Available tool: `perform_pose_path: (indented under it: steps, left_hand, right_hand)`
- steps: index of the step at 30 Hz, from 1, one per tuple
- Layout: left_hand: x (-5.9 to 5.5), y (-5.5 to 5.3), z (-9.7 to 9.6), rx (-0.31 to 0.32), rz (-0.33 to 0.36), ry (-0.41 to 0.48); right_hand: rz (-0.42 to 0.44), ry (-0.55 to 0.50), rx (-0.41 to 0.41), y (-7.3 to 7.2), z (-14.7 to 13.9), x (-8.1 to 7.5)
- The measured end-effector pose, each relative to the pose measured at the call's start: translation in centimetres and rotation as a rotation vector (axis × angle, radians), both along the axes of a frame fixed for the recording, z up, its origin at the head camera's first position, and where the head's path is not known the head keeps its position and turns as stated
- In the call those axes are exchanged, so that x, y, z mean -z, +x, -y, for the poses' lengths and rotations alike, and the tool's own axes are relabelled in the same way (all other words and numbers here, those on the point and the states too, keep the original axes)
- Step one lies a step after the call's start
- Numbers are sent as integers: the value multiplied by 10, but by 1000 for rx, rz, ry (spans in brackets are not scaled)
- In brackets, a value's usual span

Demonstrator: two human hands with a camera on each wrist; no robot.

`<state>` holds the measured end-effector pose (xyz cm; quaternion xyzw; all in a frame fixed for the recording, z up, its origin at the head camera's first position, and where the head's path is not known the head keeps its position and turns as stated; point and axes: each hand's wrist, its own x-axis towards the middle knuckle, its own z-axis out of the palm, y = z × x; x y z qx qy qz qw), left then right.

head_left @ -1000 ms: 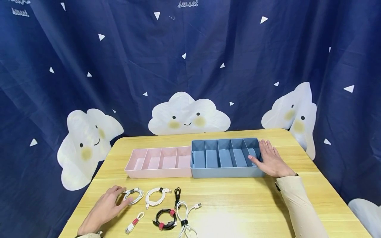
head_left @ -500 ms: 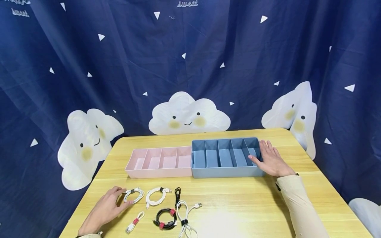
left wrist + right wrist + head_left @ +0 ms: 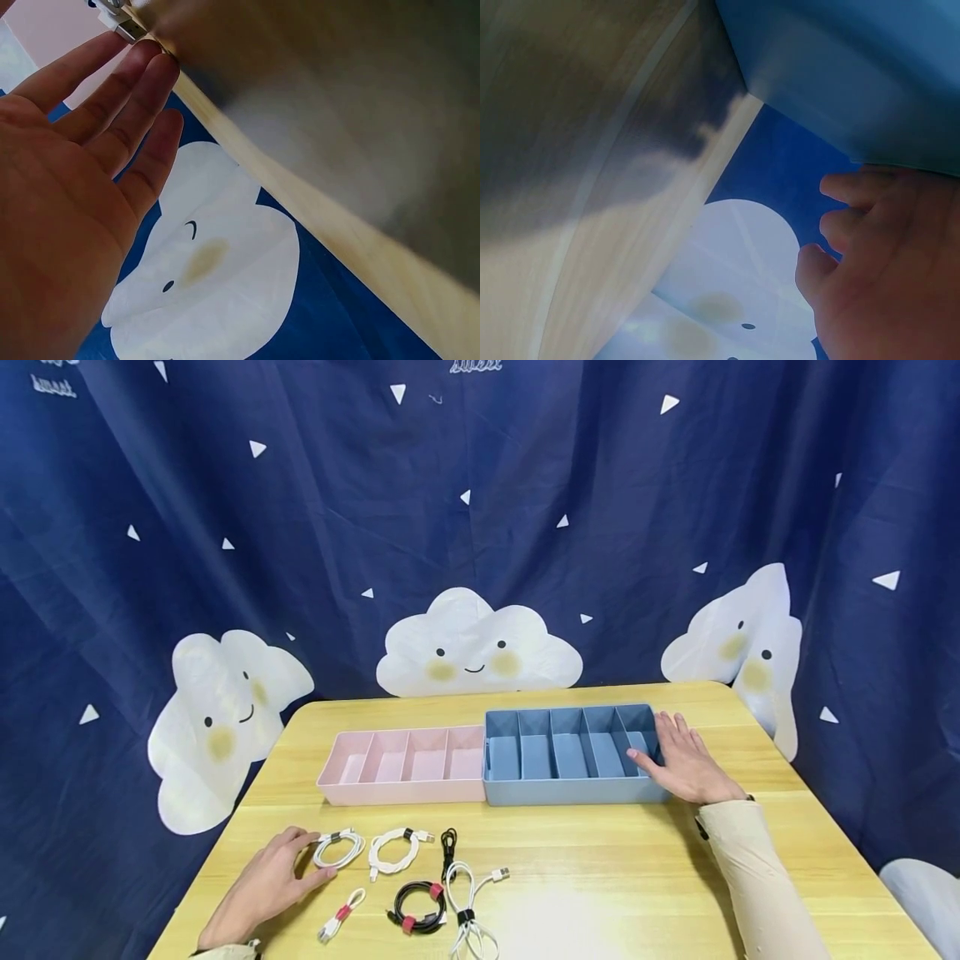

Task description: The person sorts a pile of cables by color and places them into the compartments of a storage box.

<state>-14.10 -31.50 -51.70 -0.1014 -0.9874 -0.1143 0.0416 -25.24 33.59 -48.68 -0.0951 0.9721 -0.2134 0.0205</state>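
My left hand [image 3: 266,881] lies beside a coiled white cable [image 3: 335,837] with a black tie, its fingertips and thumb right at the coil's left side. In the left wrist view the relaxed fingers reach up to the cable's metal USB plug [image 3: 130,30]. Far to the right, my right hand [image 3: 690,768] rests against the end of a blue divided box [image 3: 577,792], thumb over the rim and fingers straight along the end wall. The right wrist view has that hand [image 3: 892,262] next to the blue wall. A pink divided box [image 3: 405,793] adjoins the blue one on its left.
Nearer the front lie a white braided cable [image 3: 390,868], a small black cable [image 3: 448,843], a black coil with red ties [image 3: 408,924], a white cable with a black tie [image 3: 466,917] and a short white cable [image 3: 342,913]. A dark blue curtain [image 3: 420,527] hangs behind the table.
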Motion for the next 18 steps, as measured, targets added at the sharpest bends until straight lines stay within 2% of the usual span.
perform_pose_path:
  steps: [13,18]
  left_hand:
    - [-3,-4,-5,19,42,1]
    - [-1,-6,-6,20,31,-9]
  right_hand:
    - [0,-8,6,-2,-2,4]
    - [1,-18,6,-2,-2,5]
